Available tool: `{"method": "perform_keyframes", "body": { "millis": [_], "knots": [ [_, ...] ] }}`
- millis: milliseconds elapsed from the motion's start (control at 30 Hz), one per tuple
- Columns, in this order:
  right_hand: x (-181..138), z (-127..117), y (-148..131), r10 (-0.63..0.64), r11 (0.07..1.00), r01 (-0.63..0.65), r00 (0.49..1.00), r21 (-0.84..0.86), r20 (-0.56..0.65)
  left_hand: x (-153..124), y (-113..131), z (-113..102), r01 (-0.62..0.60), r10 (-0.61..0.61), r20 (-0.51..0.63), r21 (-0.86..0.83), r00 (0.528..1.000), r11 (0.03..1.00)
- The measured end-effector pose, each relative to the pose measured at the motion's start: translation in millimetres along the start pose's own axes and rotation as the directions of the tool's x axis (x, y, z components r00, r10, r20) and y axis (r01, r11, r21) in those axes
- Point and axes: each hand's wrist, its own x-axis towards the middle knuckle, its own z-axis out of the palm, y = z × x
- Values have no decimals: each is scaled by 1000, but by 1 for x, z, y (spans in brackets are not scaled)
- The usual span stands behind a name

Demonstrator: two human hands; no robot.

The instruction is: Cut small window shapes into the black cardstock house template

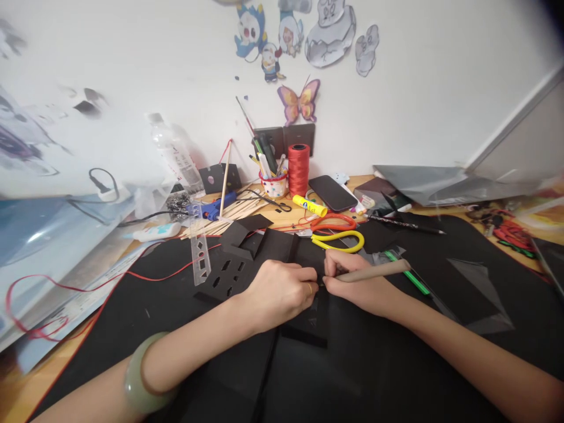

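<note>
My left hand (282,294), a thin ring on one finger, is closed with curled fingers on a piece of black card (304,336); its fingertips are partly hidden. Close beside it, my right hand (352,285) grips a beige pen-shaped tool (374,271), whose tip is hidden between the hands. To the left lies black card with small cut-out holes (227,276), near folded black card (247,235). A clear stencil ruler (201,255) rests at its edge. Just beyond my right hand are yellow-and-red-handled scissors (339,241).
Behind stand a red thread spool (298,170) and a pen cup (274,183). A glue stick (309,205), a phone (333,192), a blue glue gun (214,207) and wooden sticks (240,210) lie there. A green cutter (409,274) is right; red ribbon (106,284) trails left.
</note>
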Motion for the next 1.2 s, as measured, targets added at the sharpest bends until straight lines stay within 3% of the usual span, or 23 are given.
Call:
{"method": "perform_keyframes", "body": {
  "millis": [300, 433, 533, 633, 667, 700, 767, 800, 867, 933, 1033, 1200],
  "knots": [
    [-1, -1, -4, -7, 999, 7, 1000, 32, 9, -7, 6, -5, 4, -1, 31, -100, 1000, 995],
    [-2, 0, -3, 7, 998, -5, 1000, 68, -17, -19, -5, -54, 213, -162, 159, -390, 974, 896],
    [-2, 0, -2, 19, 997, -17, 1000, 75, -21, -42, -28, -106, 292, -124, 308, -590, 943, 753],
    [0, -2, -4, 4, 996, -3, 1000, 86, -18, -74, -59, -137, 291, -204, 208, -710, 957, 642],
    [0, -4, -5, 7, 994, -4, 1000, 105, -27, -84, -69, -140, 299, -268, 157, -696, 950, 653],
    [0, -6, -6, 14, 992, -8, 999, 127, -44, -93, -79, -139, 370, -359, 149, -615, 921, 696],
    [0, -9, -9, 34, 989, -18, 993, 145, -109, -105, -94, -132, 634, -621, 140, -259, 771, 729],
    [-1, -11, -9, 40, 992, -21, 988, 127, -150, -108, -98, -127, 693, -688, 91, -165, 720, 702],
    [-1, -12, -10, 28, 1000, -24, 978, 21, -205, -112, -101, -118, 819, -816, -73, 61, 574, 570],
    [-2, -11, -8, 1, 994, -27, 973, -108, -229, -114, -96, -111, 865, -850, -165, 133, 500, 483],
    [0, -7, -4, 7, 985, -38, 983, -166, -184, -118, -87, -104, 879, -865, -153, 74, 477, 472],
    [6, -5, -9, 130, 988, -129, 992, 86, -2, -124, -87, -90, 866, -886, -68, -190, 458, 462]
  ]
}}
